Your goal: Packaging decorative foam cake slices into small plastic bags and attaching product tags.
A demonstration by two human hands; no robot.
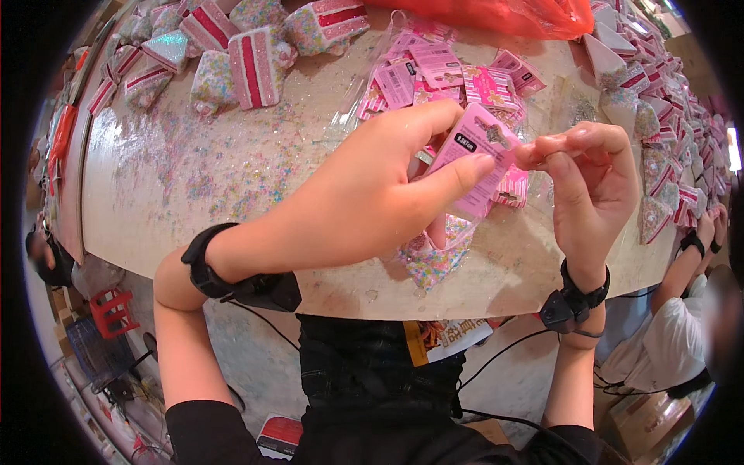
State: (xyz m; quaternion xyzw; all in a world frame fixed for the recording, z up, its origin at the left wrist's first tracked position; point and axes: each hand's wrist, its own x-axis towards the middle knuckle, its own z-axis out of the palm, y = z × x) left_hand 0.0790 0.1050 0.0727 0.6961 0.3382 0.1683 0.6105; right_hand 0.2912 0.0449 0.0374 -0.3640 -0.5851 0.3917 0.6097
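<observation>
My left hand is closed on a pink hang card, the thumb across its printed face and the fingers behind. Close to the card's punched hole, my right hand pinches thumb and fingertips together; whatever is between them is too small to make out. Below the left hand a sprinkle-covered cake-slice ornament rests on the table, partly hidden by the fingers. Beyond the hands lies a pile of pink cards with clear plastic around it.
Glittery cake-slice ornaments line the far left, and a large heap fills the right side. An orange-red plastic bag lies at the back. Loose sprinkles cover the wooden table. Another person works at the right.
</observation>
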